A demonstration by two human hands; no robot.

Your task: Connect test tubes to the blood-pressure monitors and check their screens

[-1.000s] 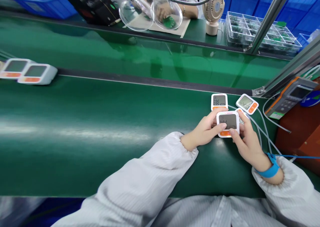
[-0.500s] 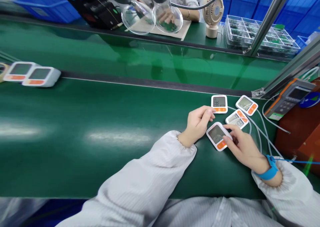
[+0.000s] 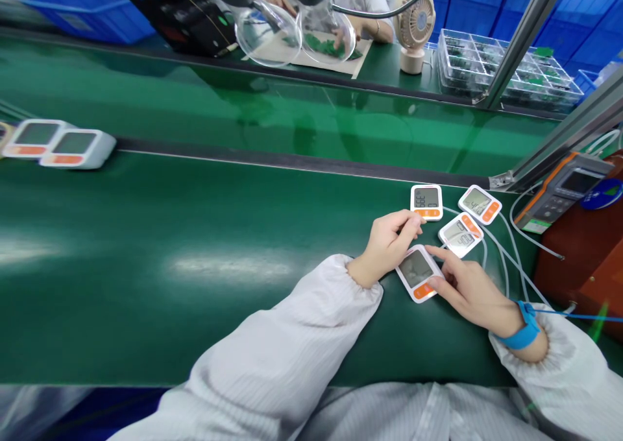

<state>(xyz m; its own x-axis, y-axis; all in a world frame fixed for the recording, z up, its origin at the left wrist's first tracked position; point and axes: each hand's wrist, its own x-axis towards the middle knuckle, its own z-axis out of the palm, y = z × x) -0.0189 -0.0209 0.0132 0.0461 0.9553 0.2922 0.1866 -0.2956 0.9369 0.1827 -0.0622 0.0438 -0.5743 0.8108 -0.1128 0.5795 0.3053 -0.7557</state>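
Note:
My right hand [image 3: 470,288] grips a white blood pressure monitor [image 3: 415,267] by its right edge, thumb near the orange buttons and forefinger at the top corner. That monitor's screen looks dark grey and blank. My left hand [image 3: 392,237] is closed, fingertips pinched together just beyond the held monitor; what they hold, if anything, is hidden. Beside those fingertips lies a second monitor [image 3: 426,198] with digits lit. Two more, a tilted monitor [image 3: 457,237] and a far-right monitor [image 3: 479,204], also show digits. Pale tubes [image 3: 511,259] run from this group toward the right.
Two similar monitors [image 3: 73,144] stand at the far left. At right, a grey-orange handheld meter [image 3: 567,191] leans on a brown-red box [image 3: 584,253]. Across the green bench [image 3: 195,324] are a fan [image 3: 413,23], a compartment box [image 3: 506,68] and another person's hands.
The held monitor has moved slightly left and toward me, with my right hand following it. My left hand has shifted slightly right. Across the bench, the other person's hands have moved.

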